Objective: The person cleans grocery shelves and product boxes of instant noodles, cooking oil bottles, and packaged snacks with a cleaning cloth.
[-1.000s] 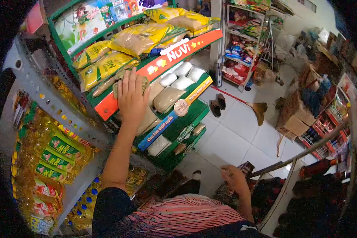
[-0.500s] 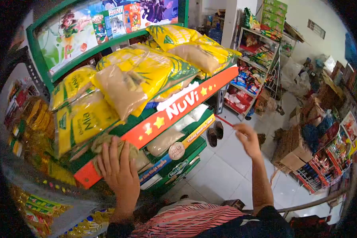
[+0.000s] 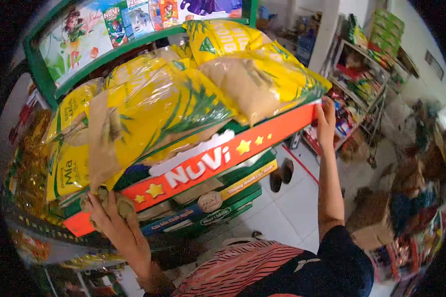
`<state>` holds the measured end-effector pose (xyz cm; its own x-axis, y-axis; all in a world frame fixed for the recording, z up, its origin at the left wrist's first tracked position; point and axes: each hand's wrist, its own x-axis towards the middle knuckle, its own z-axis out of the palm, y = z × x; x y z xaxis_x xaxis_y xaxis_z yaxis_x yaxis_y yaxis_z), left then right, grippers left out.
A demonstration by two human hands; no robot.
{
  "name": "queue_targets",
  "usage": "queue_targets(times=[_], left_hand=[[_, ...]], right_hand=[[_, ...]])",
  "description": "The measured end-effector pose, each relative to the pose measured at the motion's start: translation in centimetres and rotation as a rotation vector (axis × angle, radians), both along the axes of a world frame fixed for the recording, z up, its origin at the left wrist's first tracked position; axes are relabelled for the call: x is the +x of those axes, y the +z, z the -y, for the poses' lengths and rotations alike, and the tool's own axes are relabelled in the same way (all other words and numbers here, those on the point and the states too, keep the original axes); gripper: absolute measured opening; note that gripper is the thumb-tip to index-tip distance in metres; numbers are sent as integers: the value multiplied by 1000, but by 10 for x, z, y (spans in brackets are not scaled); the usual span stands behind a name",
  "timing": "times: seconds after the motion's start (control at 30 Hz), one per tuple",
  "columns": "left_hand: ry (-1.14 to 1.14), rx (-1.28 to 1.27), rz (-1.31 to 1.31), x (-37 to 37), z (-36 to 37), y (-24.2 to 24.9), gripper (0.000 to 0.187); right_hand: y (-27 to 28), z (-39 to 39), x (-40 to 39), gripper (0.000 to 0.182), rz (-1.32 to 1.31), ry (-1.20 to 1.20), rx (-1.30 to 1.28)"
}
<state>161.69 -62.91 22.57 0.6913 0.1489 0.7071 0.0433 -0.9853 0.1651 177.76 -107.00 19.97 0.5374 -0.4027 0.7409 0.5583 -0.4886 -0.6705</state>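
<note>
My left hand presses a crumpled olive-green cloth against the left end of the red NuVi shelf strip. At the strip's right end, my right hand touches the corner, its fingertips partly hidden behind the edge. I cannot tell whether that hand grips the corner. Yellow bags of sugar lie piled on the shelf above the strip, one with a clear tan side hanging near my left hand.
Lower green shelves carry a yellow and blue strip. Dark sandals stand on the tiled floor. A wire rack with packets stands behind at right, with cardboard boxes nearer.
My right hand has moved from open air beside the shelf up to the strip's right corner. My left hand and the cloth remain at the left end. The view has shifted.
</note>
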Motion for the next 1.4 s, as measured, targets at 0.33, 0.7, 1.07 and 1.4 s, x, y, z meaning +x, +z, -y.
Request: queue_targets(times=[0.33,0.7,1.07,1.4], left_hand=[[72,-257,254,37,116,-8,45],[-257,-70,122,93,288,-19,43],[-375,-119,268,83,258,-20,34],[275,-138,475,19,4,-29,40]], right_hand=[[-3,18,17,18,-83,267,250],[-13,23,28,25,-67,427,304],[-5,22,17,36,-84,258,106],[-13,23,22,37,-58,144,81]])
